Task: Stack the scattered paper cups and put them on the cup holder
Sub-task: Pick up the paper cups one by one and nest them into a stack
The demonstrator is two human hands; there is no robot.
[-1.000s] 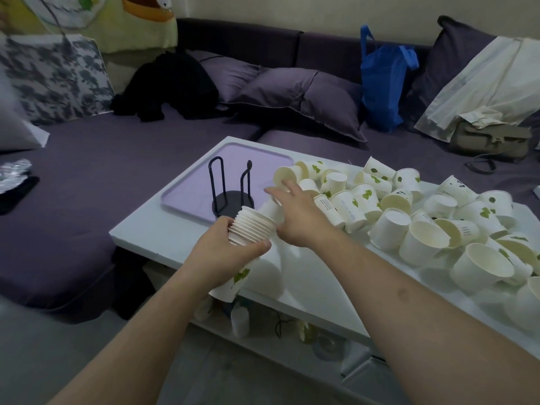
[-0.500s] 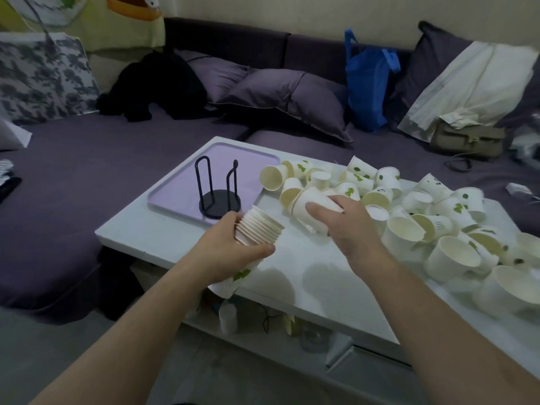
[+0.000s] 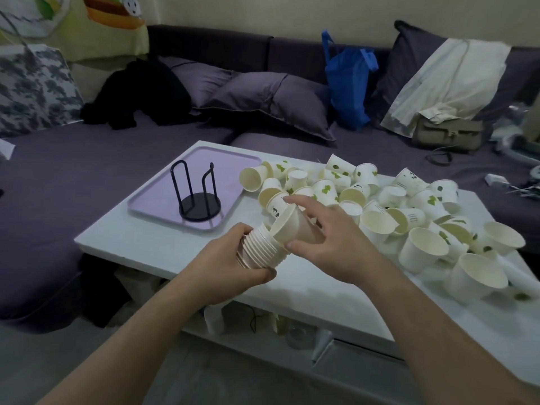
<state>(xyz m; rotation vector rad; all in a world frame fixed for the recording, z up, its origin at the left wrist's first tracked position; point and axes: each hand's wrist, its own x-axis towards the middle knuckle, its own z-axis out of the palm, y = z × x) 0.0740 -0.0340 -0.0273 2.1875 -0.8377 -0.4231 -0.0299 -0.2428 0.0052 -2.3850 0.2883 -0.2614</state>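
Observation:
My left hand (image 3: 233, 260) grips a stack of several nested white paper cups (image 3: 263, 248), held on its side above the table's near edge. My right hand (image 3: 330, 238) holds one more paper cup (image 3: 292, 226) whose bottom end sits tilted in the stack's open mouth. A heap of loose white cups with green leaf prints (image 3: 380, 209) lies scattered over the right half of the white table (image 3: 140, 244). The black wire cup holder (image 3: 198, 197) stands empty on a lilac tray (image 3: 222, 168), to the left of the hands.
A purple sofa (image 3: 58, 185) wraps around the table's left and far sides, carrying pillows, a blue bag (image 3: 347, 83) and a beige handbag (image 3: 450, 135). Bottles and cables sit on the shelf under the table. Grey floor lies below my arms.
My right hand took a loose cup from the heap and brought it back to the stack, where it now sits in the open end. The stack in my left hand stayed about where it was.

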